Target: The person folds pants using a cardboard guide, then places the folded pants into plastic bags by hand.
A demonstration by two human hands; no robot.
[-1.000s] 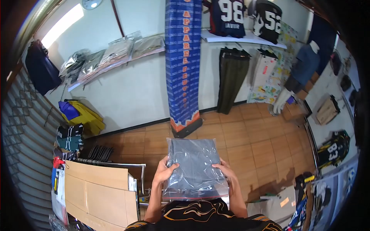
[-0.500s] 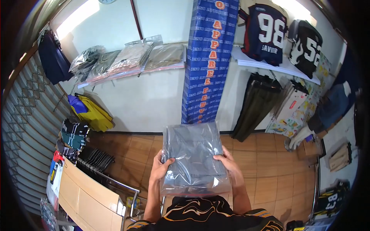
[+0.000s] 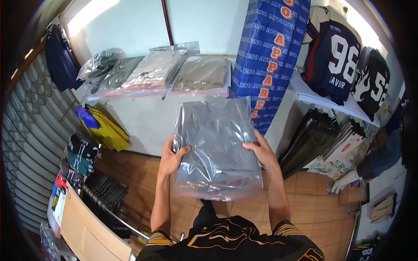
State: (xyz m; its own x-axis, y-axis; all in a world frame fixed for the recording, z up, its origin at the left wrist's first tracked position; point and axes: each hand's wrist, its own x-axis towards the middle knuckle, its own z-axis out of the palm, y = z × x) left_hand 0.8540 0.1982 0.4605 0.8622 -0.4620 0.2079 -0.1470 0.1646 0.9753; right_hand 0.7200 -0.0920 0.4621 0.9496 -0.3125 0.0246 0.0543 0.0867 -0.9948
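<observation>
The bare left hand [image 3: 172,155] grips one side edge of a flat, clear plastic bag of folded grey fabric [image 3: 217,141], thumb on top; the bare right hand [image 3: 264,152] grips the opposite edge likewise; the bag is held above a brown tiled floor [image 3: 315,204], before a blue printed pillar with orange lettering [image 3: 257,65].

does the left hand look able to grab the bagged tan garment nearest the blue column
Probably not: the left hand is gripping the bagged gray garment, and the bagged tan garment appears to lie farther ahead.
</observation>
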